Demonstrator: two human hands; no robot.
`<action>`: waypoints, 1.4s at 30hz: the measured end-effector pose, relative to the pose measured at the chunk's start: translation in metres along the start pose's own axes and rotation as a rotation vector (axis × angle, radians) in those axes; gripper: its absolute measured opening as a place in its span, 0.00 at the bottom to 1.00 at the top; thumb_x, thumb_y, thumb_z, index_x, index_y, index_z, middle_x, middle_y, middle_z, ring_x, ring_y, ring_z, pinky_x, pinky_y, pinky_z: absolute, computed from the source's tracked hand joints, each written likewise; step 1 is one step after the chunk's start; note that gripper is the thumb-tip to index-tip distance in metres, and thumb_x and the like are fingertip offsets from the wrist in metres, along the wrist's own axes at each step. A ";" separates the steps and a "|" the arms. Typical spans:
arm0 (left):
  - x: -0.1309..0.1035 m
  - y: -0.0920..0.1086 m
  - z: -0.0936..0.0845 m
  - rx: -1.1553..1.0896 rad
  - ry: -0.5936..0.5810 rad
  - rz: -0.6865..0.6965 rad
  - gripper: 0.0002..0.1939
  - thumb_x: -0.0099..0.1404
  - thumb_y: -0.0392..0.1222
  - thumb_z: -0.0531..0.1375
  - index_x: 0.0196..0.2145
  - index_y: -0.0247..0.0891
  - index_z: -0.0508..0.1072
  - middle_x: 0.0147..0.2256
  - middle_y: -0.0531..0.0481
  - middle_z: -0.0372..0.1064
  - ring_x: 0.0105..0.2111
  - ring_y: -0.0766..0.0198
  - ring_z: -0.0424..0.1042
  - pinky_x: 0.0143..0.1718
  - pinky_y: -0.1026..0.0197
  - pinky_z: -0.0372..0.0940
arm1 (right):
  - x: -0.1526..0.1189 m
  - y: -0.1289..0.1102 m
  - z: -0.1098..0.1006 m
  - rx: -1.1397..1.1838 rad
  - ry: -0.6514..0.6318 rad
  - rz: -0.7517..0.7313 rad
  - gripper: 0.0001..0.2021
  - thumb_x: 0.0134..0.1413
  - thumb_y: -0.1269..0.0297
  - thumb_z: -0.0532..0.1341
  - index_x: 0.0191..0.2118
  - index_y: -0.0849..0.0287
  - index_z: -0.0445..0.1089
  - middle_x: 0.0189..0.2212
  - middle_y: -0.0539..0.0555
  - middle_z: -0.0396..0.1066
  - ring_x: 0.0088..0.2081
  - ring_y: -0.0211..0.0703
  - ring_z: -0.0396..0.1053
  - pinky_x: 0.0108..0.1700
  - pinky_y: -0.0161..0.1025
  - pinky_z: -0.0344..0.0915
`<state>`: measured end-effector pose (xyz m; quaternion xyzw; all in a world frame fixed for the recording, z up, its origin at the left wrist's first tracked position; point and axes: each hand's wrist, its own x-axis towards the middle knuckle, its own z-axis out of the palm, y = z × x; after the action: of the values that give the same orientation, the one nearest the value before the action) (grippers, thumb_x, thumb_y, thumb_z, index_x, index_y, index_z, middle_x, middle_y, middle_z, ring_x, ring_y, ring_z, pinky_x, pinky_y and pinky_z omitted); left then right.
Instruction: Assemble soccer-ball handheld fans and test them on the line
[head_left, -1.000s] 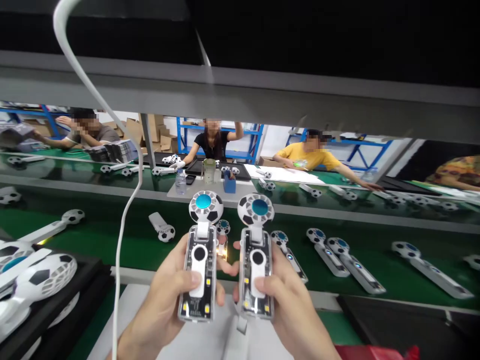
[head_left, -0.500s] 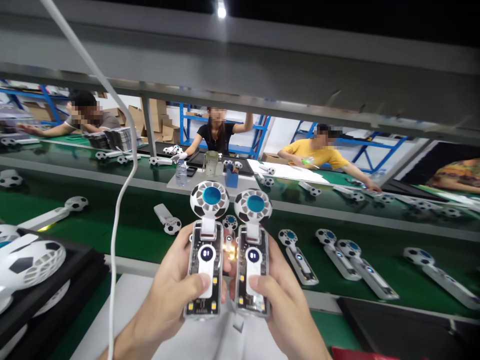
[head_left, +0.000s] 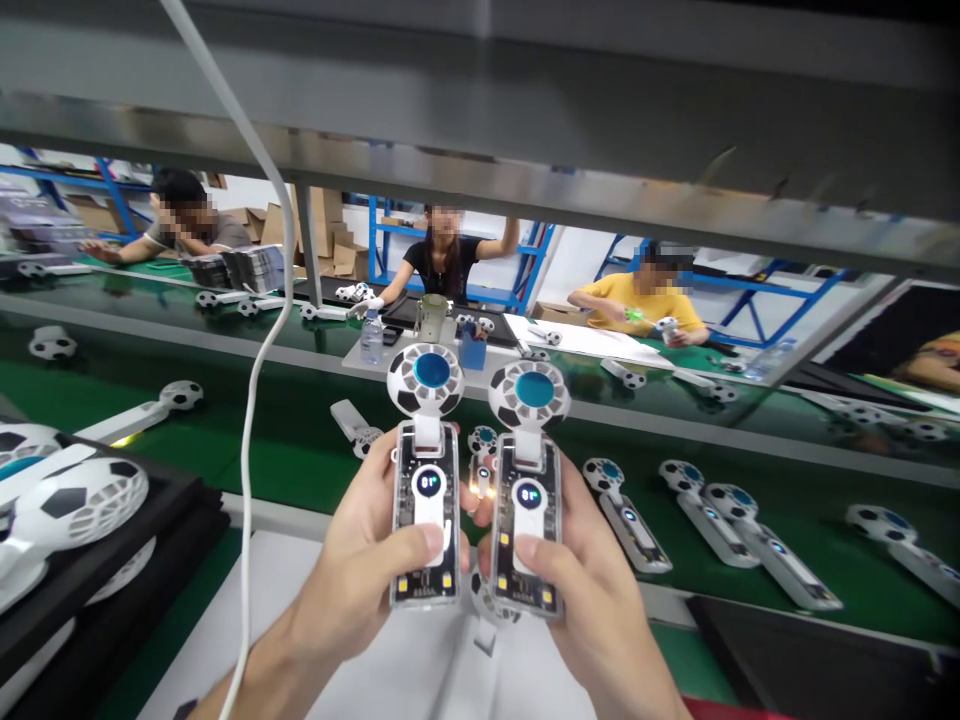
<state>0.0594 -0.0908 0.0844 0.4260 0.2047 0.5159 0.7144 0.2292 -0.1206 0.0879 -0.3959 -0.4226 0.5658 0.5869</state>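
Note:
My left hand (head_left: 358, 545) is wrapped round a handheld fan (head_left: 427, 485) with a football-patterned head, a blue centre and a clear-fronted handle. My right hand (head_left: 596, 565) grips a second matching fan (head_left: 528, 495) beside it. Both fans stand upright, side by side and slightly apart, their round displays lit. Each thumb lies on the white strip below the display; the other fingers are partly hidden behind the handles. Between the two handles, a farther small fan (head_left: 484, 472) shows with a glowing light. Below, part of another fan (head_left: 495, 600) lies over the white sheet (head_left: 300, 610).
Several similar fans lie on the green conveyor belt (head_left: 300, 500). Black trays (head_left: 810, 650) flank me, with fans stacked at left. A white cable (head_left: 251, 440) hangs in front. Across the belt are co-workers, a bottle (head_left: 371, 338) and a blue holder (head_left: 472, 345). A grey beam (head_left: 480, 150) crosses above.
The view has shifted, and both fans sit slightly farther right and a little farther apart. Small coloured marks now show on their displays. The co-worker in yellow has drawn an outstretched arm back.

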 end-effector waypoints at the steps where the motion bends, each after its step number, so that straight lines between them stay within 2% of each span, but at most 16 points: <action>1: 0.000 0.000 0.001 -0.020 -0.014 -0.002 0.34 0.57 0.38 0.67 0.59 0.45 0.59 0.39 0.46 0.72 0.28 0.61 0.74 0.27 0.60 0.69 | 0.000 0.001 0.000 0.008 0.008 -0.001 0.36 0.53 0.64 0.64 0.66 0.44 0.51 0.44 0.53 0.73 0.38 0.48 0.74 0.37 0.42 0.72; 4: 0.000 0.001 0.002 -0.062 -0.062 0.001 0.33 0.60 0.37 0.65 0.59 0.43 0.57 0.40 0.45 0.72 0.30 0.61 0.74 0.32 0.58 0.71 | 0.001 0.005 -0.001 0.023 -0.010 -0.027 0.36 0.53 0.64 0.64 0.66 0.44 0.52 0.50 0.55 0.71 0.45 0.51 0.72 0.39 0.43 0.73; 9: -0.001 0.001 0.000 -0.053 -0.102 0.028 0.33 0.61 0.36 0.65 0.60 0.42 0.56 0.39 0.45 0.73 0.31 0.60 0.75 0.30 0.60 0.71 | 0.000 0.005 0.000 0.018 -0.019 -0.047 0.35 0.54 0.65 0.64 0.66 0.45 0.53 0.52 0.55 0.70 0.45 0.50 0.73 0.40 0.42 0.73; 12: -0.001 0.000 -0.001 -0.065 -0.123 0.029 0.33 0.61 0.36 0.65 0.60 0.43 0.56 0.39 0.45 0.73 0.30 0.61 0.75 0.30 0.60 0.71 | -0.002 0.003 0.002 0.030 -0.048 -0.026 0.35 0.55 0.63 0.64 0.66 0.45 0.51 0.49 0.55 0.72 0.43 0.50 0.74 0.41 0.43 0.73; 17: -0.001 -0.002 -0.001 -0.077 -0.148 0.005 0.31 0.61 0.37 0.65 0.59 0.43 0.58 0.41 0.44 0.73 0.31 0.62 0.74 0.32 0.60 0.71 | -0.005 -0.001 0.005 0.036 -0.093 -0.058 0.34 0.56 0.63 0.64 0.66 0.44 0.52 0.52 0.54 0.71 0.37 0.43 0.75 0.44 0.45 0.73; 21: -0.002 -0.002 0.000 -0.064 -0.181 0.013 0.30 0.60 0.39 0.66 0.58 0.43 0.61 0.41 0.45 0.72 0.30 0.62 0.74 0.31 0.60 0.70 | -0.006 0.000 0.005 0.081 -0.117 -0.101 0.35 0.56 0.63 0.66 0.65 0.43 0.50 0.44 0.53 0.74 0.32 0.44 0.75 0.41 0.47 0.74; 23: -0.004 -0.003 0.002 -0.023 -0.185 0.047 0.31 0.58 0.42 0.67 0.57 0.42 0.62 0.39 0.46 0.73 0.30 0.62 0.73 0.31 0.61 0.69 | -0.006 0.001 0.005 0.054 -0.070 -0.132 0.32 0.55 0.64 0.67 0.62 0.46 0.54 0.38 0.52 0.74 0.32 0.45 0.75 0.38 0.45 0.73; 27: -0.007 -0.005 0.005 0.090 -0.056 0.195 0.23 0.57 0.44 0.68 0.47 0.41 0.65 0.40 0.47 0.72 0.29 0.64 0.72 0.29 0.62 0.68 | -0.010 0.000 0.003 -0.028 -0.031 -0.173 0.21 0.54 0.62 0.68 0.53 0.54 0.64 0.33 0.53 0.74 0.33 0.43 0.73 0.36 0.39 0.71; 29: -0.008 -0.005 0.007 0.154 0.002 0.214 0.18 0.58 0.42 0.68 0.43 0.41 0.65 0.40 0.49 0.71 0.26 0.65 0.72 0.26 0.62 0.67 | -0.014 -0.004 0.000 -0.016 -0.063 -0.197 0.24 0.52 0.62 0.69 0.54 0.53 0.64 0.35 0.52 0.73 0.34 0.43 0.73 0.36 0.38 0.71; 32: -0.009 -0.002 0.008 0.206 0.059 0.211 0.14 0.58 0.42 0.67 0.38 0.40 0.66 0.33 0.52 0.70 0.22 0.66 0.71 0.23 0.63 0.64 | -0.018 -0.011 -0.005 -0.007 -0.114 -0.212 0.28 0.47 0.64 0.71 0.54 0.52 0.64 0.38 0.52 0.73 0.35 0.43 0.73 0.35 0.36 0.70; 37: -0.012 0.000 0.015 0.279 0.183 0.260 0.11 0.55 0.42 0.67 0.31 0.38 0.69 0.26 0.53 0.68 0.21 0.65 0.68 0.20 0.64 0.61 | -0.016 -0.014 -0.004 -0.037 -0.132 -0.241 0.28 0.47 0.69 0.69 0.55 0.50 0.63 0.37 0.51 0.73 0.35 0.42 0.72 0.35 0.36 0.70; 40: -0.013 0.002 0.015 0.483 0.387 0.441 0.09 0.53 0.40 0.68 0.28 0.37 0.71 0.25 0.51 0.69 0.24 0.64 0.70 0.26 0.63 0.66 | -0.018 -0.017 -0.001 -0.001 -0.071 -0.299 0.26 0.45 0.68 0.70 0.51 0.52 0.66 0.37 0.52 0.73 0.35 0.40 0.72 0.35 0.34 0.70; 42: -0.015 0.008 0.012 0.556 0.472 0.549 0.09 0.53 0.40 0.68 0.27 0.39 0.71 0.26 0.52 0.69 0.27 0.62 0.71 0.30 0.61 0.69 | -0.025 -0.022 -0.003 0.099 -0.142 -0.247 0.20 0.46 0.59 0.70 0.45 0.55 0.69 0.30 0.50 0.70 0.26 0.37 0.69 0.28 0.34 0.68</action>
<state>0.0576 -0.1079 0.0956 0.5111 0.3721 0.6946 0.3433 0.2391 -0.1468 0.1068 -0.2704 -0.4804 0.5360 0.6394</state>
